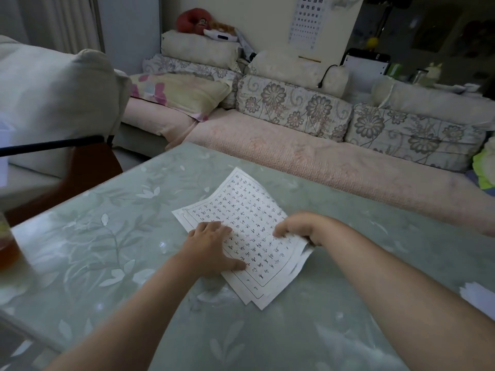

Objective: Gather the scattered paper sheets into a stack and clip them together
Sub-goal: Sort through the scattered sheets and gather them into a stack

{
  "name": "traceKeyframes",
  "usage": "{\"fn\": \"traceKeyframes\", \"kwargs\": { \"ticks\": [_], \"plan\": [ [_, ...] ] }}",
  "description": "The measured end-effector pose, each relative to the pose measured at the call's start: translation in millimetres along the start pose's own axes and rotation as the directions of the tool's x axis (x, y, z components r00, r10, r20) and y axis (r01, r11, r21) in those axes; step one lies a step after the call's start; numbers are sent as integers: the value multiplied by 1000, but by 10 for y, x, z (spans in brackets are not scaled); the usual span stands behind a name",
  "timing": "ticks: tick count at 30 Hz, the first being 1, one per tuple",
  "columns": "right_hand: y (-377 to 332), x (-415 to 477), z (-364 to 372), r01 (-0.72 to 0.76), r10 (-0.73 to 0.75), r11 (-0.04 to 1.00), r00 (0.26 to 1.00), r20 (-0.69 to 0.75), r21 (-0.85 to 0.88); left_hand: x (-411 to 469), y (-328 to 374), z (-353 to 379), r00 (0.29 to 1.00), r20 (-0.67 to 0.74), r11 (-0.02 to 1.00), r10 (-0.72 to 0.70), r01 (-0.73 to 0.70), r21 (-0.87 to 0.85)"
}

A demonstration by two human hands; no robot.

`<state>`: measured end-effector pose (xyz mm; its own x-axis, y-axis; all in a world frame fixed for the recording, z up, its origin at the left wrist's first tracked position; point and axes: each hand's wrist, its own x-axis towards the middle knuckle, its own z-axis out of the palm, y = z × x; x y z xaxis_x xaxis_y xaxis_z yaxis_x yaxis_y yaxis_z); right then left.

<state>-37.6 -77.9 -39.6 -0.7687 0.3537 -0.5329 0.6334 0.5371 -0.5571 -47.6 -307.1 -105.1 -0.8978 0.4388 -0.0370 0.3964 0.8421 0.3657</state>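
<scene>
Gathering underway: your left hand [211,245] presses flat, fingers [214,227] straight, on the sheets [241,210] in the middle of the desk [107,250]. Your right hand [300,227] pinches their edge. Next, square those staggered corners before clipping.

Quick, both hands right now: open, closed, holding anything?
Left hand: open, fingers flat, pressing down on the paper sheets.
Right hand: closed, pinching the right edge of the paper sheets.

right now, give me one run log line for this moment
stage: gathering | left hand: flat on paper sheets | right hand: pinches their right edge | stack: edges uneven
</scene>
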Motion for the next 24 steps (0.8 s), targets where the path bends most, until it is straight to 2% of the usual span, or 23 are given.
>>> {"fn": "traceKeyframes", "kwargs": {
  "ticks": [4, 7, 8, 10, 12, 13, 14, 15, 16, 17, 18, 19, 20, 21, 22, 23, 24],
  "plan": [
    [275, -15, -24, 43, -27, 987, 994, -105, 156, -17, 9, -34, 990, -117, 995, -74, 65, -80],
    [474, -79, -26, 16, 0, 919, 999, -39, 394, -51, 112, -113, 937, -228, 927, -266, 184, -327],
    [531, -106, -26, -22, 20, 888, 1000, 8, 458, -61, 151, -146, 910, -218, 865, -352, 227, -447],
    [610, -193, -35, -87, 52, 824, 996, 79, 560, -67, 217, -202, 871, -85, 663, -485, 302, -685],
    [683, -256, -39, -87, 33, 783, 995, 99, 615, -83, 262, -253, 872, 121, 393, -474, 333, -857],
    [710, -277, -29, -71, 12, 786, 995, 99, 614, -86, 278, -271, 870, 219, 273, -442, 363, -891],
    [719, -300, -18, -43, -2, 803, 997, 74, 595, -104, 308, -294, 863, 301, 177, -406, 397, -901],
    [710, -322, 6, 5, -3, 851, 1000, -5, 526, -124, 340, -312, 856, 354, 124, -378, 426, -896],
    [684, -376, 48, 69, -26, 930, 992, -123, 360, -136, 364, -320, 852, 370, 127, -371, 442, -888],
    [658, -444, 91, 100, -69, 990, 959, -274, 103, -142, 388, -326, 850, 371, 142, -374, 448, -883],
    [636, -514, 127, 136, -180, 981, 909, -376, -139, -148, 414, -334, 848, 363, 152, -385, 447, -882],
    [605, -610, 154, 241, -353, 921, 849, -394, -306, -155, 437, -342, 847, 357, 150, -393, 443, -884],
    [568, -719, 162, 402, -508, 845, 810, -294, -354, -157, 460, -345, 848, 353, 140, -395, 435, -889],
    [532, -827, 180, 540, -593, 789, 794, -135, -292, -159, 481, -352, 851, 344, 124, -397, 421, -898],
    [497, -942, 210, 607, -620, 762, 784, 16, -225, -168, 501, -362, 854, 335, 105, -398, 405, -908],
    [495, -975, 264, 621, -615, 745, 781, 109, -243, -177, 516, -368, 860, 326, 89, -393, 389, -917],
    [505, -966, 326, 625, -624, 709, 772, 121, -327, -182, 522, -365, 870, 316, 82, -378, 372, -925]
  ]
}}
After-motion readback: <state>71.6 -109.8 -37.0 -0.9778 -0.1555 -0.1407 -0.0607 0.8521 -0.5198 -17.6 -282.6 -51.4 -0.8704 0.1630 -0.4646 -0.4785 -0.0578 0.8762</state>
